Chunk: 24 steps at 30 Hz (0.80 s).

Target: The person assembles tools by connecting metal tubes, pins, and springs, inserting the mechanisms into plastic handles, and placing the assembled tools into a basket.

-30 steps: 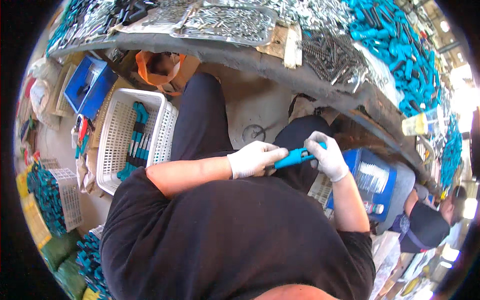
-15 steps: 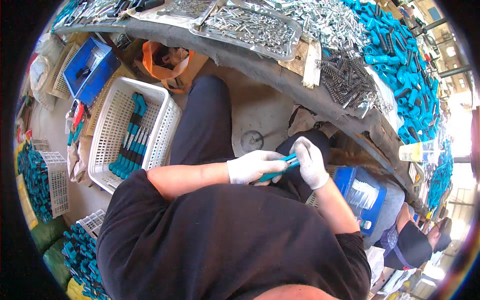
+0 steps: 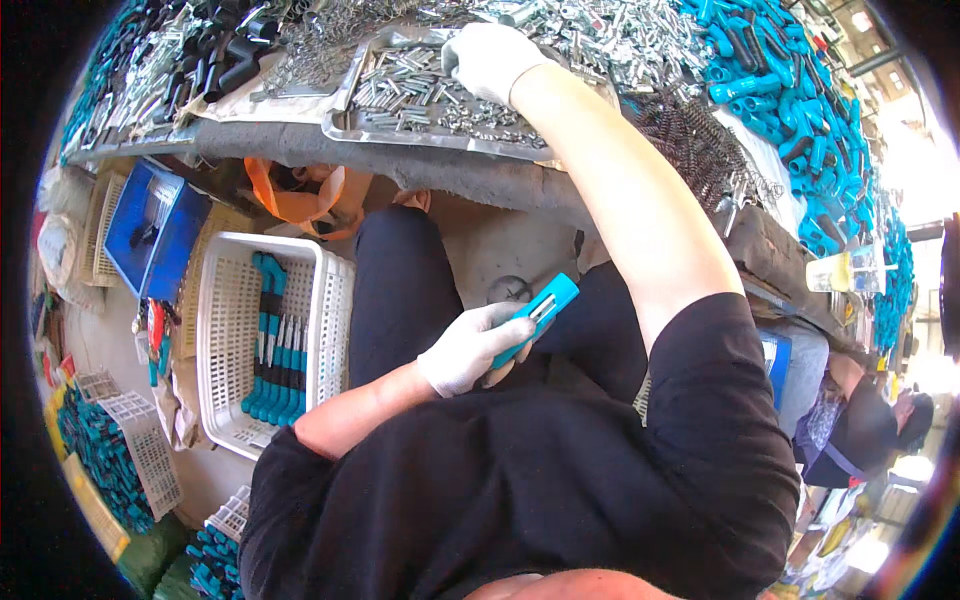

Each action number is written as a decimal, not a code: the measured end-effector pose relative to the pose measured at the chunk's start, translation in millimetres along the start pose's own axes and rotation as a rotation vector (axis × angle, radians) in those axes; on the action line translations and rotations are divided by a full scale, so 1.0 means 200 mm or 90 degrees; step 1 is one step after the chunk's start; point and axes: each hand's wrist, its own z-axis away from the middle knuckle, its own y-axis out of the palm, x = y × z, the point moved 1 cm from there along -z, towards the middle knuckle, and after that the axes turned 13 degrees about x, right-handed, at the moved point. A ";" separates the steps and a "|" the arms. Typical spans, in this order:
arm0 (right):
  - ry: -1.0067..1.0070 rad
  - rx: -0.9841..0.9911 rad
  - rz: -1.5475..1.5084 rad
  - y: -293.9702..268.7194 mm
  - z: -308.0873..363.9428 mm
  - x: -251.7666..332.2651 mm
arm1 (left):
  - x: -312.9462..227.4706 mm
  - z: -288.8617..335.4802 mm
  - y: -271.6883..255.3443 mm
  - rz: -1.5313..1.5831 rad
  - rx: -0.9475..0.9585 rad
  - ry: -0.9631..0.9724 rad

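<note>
While the tabletop (image 3: pixel 560 185) carries a metal tray (image 3: pixel 400 125) of small parts, the white basket (image 3: pixel 235 340) of blue tools sits below left. Right hand (image 3: pixel 487 55) rests on the tray, grip unclear. Left hand (image 3: pixel 470 348) grips a blue handle (image 3: pixel 540 312) over the lap.

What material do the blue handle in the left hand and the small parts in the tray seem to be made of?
The handle looks like smooth plastic or rubber: an even turquoise colour with a dull sheen. The left hand holds it. The parts in the tray under the right hand look like bare bright metal, silver and glinting.
</note>
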 end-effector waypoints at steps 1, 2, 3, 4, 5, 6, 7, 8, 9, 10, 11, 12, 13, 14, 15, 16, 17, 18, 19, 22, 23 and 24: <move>-0.006 0.045 0.015 0.01 -0.03 0.03 | 0.00 0.01 -0.01 0.026 -0.019 0.012; -0.012 0.090 0.030 0.03 -0.06 0.06 | 0.00 0.03 -0.03 0.033 -0.025 0.013; -0.015 0.103 0.019 0.03 -0.07 0.07 | 0.00 0.03 -0.05 0.034 -0.023 0.016; -0.009 0.150 0.045 0.02 -0.08 0.05 | 0.01 0.03 -0.07 0.038 -0.015 0.015; -0.010 0.187 0.067 -0.01 -0.11 0.08 | 0.01 0.04 -0.08 0.046 -0.023 0.014; -0.012 0.224 0.090 -0.02 -0.12 0.10 | 0.01 0.04 -0.09 0.054 -0.032 0.012; 0.050 0.184 0.043 0.07 -0.15 -0.01 | 0.01 0.02 -0.10 0.047 0.000 -0.004; 0.002 0.192 0.093 0.03 -0.16 0.02 | 0.01 0.03 -0.11 0.046 -0.012 -0.002; -0.012 0.234 0.116 0.01 -0.17 0.02 | -0.02 0.04 -0.10 0.054 -0.027 0.010; -0.025 0.278 0.137 0.00 -0.18 0.03 | -0.03 0.04 -0.09 0.062 -0.042 0.018; -0.021 0.290 0.154 -0.05 -0.17 0.09 | -0.01 0.05 -0.10 0.070 -0.049 0.025; -0.012 0.301 0.174 -0.10 -0.14 0.14 | 0.01 0.05 -0.12 0.074 -0.051 0.032; -0.014 0.311 0.162 -0.09 -0.13 0.13 | 0.00 0.06 -0.11 0.081 -0.057 0.029; 0.013 0.239 0.105 -0.10 -0.11 0.11 | 0.00 0.06 -0.11 0.090 -0.064 0.034; 0.043 0.167 0.050 -0.10 -0.09 0.08 | 0.02 0.06 -0.10 0.094 -0.056 0.041; 0.055 0.111 -0.041 -0.13 -0.04 0.07 | 0.02 0.06 -0.10 0.095 -0.048 0.053; 0.067 0.054 -0.129 -0.17 0.04 0.07 | 0.03 0.06 -0.10 0.097 -0.050 0.052; 0.027 -0.019 -0.222 -0.17 0.15 0.05 | 0.02 0.06 -0.08 0.084 -0.045 0.062; -0.007 -0.097 -0.310 -0.20 0.28 0.02 | 0.01 0.06 -0.07 0.067 -0.033 0.071; 0.081 0.036 -0.627 -0.34 0.77 0.24 | 0.01 0.09 -0.02 0.071 -0.057 0.077; 0.022 0.022 -0.686 -0.18 0.87 0.24 | 0.04 0.11 -0.02 0.069 -0.084 0.083; 0.062 0.020 -0.813 -0.12 1.01 0.27 | 0.05 0.11 -0.01 0.068 -0.080 0.085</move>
